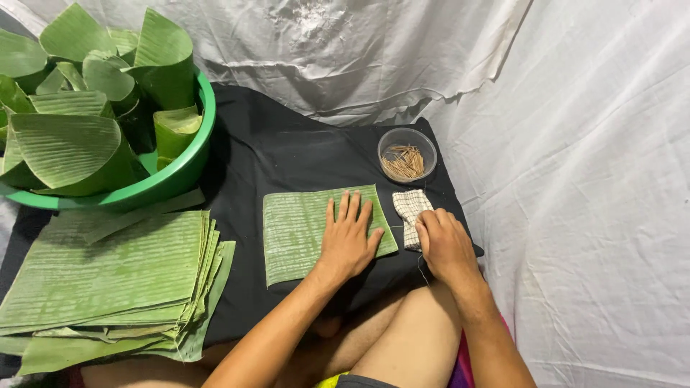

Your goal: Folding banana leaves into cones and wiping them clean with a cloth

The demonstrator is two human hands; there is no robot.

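Your left hand (347, 241) lies flat and open, fingers spread, pressing the ribbed, squarish banana leaf piece (298, 230) onto the black cloth (287, 151) in front of your knees; your right hand (445, 244) rests curled, knuckles up, on the near end of a small checked rag (410, 208) just beside the leaf's right edge, though whether it pinches the fabric is hard to tell; to your left sits a stack of cut leaves (108, 280), matte and finely lined; beyond the rag stands a clear round plastic cup (407, 154) of thin wooden picks; farthest, at the left, a green basin (172, 179) holds glossy folded leaf cones (72, 144); crumpled white sheeting (575, 144) surrounds everything.
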